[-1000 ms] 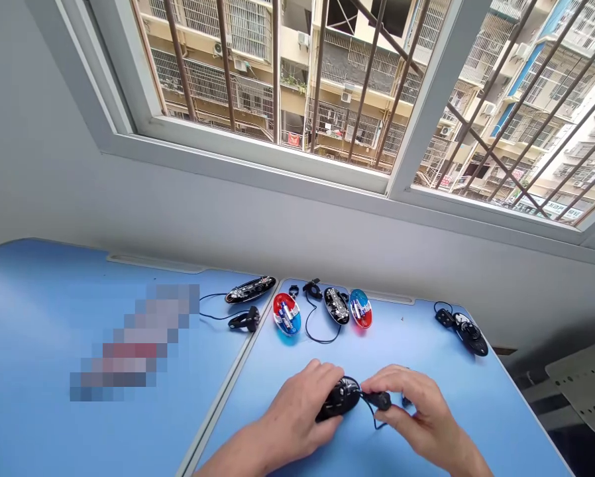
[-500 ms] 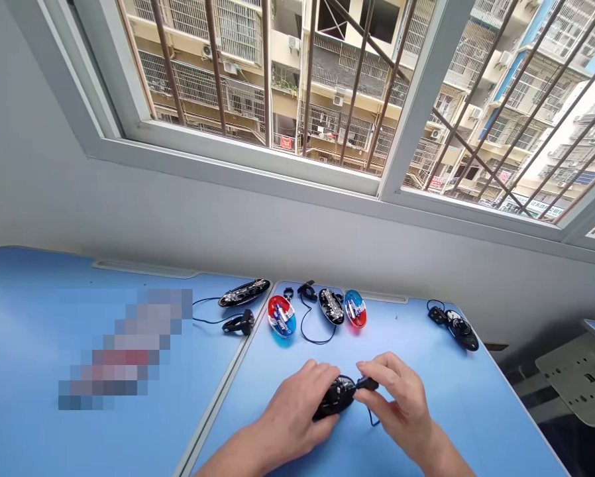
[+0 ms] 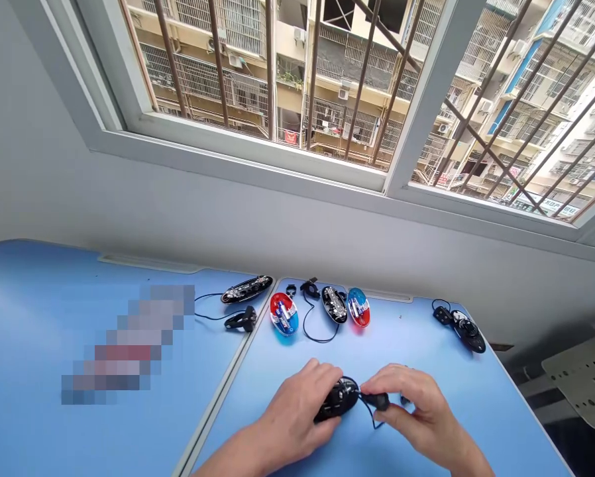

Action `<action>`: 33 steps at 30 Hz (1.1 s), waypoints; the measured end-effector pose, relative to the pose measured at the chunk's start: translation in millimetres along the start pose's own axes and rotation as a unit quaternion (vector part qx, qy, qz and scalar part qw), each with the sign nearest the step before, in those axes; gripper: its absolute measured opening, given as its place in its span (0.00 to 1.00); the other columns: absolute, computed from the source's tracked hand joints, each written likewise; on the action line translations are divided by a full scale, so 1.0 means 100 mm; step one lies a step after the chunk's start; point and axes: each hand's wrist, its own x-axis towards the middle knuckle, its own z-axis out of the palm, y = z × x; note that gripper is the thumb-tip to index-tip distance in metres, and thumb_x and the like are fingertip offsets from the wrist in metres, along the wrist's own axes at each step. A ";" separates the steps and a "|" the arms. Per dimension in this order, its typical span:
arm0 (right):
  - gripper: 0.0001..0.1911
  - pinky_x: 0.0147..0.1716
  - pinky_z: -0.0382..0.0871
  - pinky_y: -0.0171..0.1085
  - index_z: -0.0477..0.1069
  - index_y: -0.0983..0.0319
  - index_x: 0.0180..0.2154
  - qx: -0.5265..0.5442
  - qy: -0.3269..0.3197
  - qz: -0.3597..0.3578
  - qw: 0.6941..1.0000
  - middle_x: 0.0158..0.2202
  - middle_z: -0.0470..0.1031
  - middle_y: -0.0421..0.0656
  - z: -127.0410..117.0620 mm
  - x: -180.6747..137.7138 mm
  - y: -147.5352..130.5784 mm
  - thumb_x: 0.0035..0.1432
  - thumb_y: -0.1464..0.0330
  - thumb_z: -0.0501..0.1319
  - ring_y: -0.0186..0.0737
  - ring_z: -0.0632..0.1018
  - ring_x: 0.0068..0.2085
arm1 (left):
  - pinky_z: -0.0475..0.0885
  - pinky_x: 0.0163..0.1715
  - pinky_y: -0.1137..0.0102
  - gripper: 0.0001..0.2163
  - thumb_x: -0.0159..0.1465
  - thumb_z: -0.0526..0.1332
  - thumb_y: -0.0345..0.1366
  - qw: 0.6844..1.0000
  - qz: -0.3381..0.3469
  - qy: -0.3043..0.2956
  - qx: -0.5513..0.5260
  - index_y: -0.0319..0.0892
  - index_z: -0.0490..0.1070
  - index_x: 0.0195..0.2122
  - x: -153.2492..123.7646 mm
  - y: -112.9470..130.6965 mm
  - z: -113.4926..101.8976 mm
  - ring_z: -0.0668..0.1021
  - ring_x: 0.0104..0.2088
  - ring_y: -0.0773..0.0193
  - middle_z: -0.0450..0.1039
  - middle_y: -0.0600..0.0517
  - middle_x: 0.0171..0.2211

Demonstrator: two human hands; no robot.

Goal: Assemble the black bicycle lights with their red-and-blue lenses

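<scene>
My left hand (image 3: 305,404) is wrapped around the left side of a glossy black oval device (image 3: 341,397), which looks like a bicycle light, low over the blue table. Part of its body is hidden under my fingers. To its right, my right hand (image 3: 417,407) pinches a small black piece (image 3: 376,400) between thumb and fingers. A thin black cord (image 3: 372,416) loops below that piece, beside the oval device. Behind my right fingers, a small dark part (image 3: 405,399) shows, too little to name.
Along the back lie black oval lights (image 3: 248,289) (image 3: 334,305) with cords, and two red-and-blue clear cases (image 3: 283,314) (image 3: 359,307) with batteries visible. Another black light (image 3: 468,331) sits near the right edge. A seam (image 3: 230,368) divides the tables; a blurred-out patch (image 3: 128,344) covers something left.
My right hand has moved right and slightly down with the small black piece, away from the oval device. More cord now shows. My left hand keeps its hold; the view has shifted slightly.
</scene>
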 end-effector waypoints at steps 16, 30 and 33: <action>0.08 0.25 0.71 0.35 0.69 0.59 0.45 -0.143 0.167 -0.032 0.975 0.27 0.72 0.40 0.27 0.02 0.09 0.65 0.65 0.60 0.36 0.72 0.26 | 0.66 0.34 0.66 0.15 0.52 0.58 0.25 1.000 -0.003 0.003 0.014 0.46 0.64 0.41 -0.01 0.00 0.02 0.70 0.37 0.55 0.73 0.52 0.38; 0.25 0.53 0.73 0.43 0.57 0.59 0.64 -0.049 -0.069 -0.053 0.995 0.53 0.75 0.50 -0.10 -0.01 -0.05 0.68 0.77 0.48 0.43 0.75 0.55 | 0.66 0.34 0.66 0.15 0.52 0.59 0.26 1.000 -0.011 -0.005 0.004 0.46 0.64 0.41 -0.01 -0.01 0.01 0.71 0.37 0.55 0.73 0.52 0.39; 0.23 0.48 0.75 0.40 0.62 0.57 0.61 -0.004 -0.057 -0.042 0.997 0.47 0.79 0.47 -0.08 -0.01 0.00 0.67 0.77 0.51 0.40 0.79 0.48 | 0.65 0.34 0.66 0.15 0.53 0.58 0.27 1.000 -0.013 -0.014 0.001 0.46 0.64 0.42 0.00 0.00 -0.01 0.70 0.37 0.56 0.73 0.52 0.39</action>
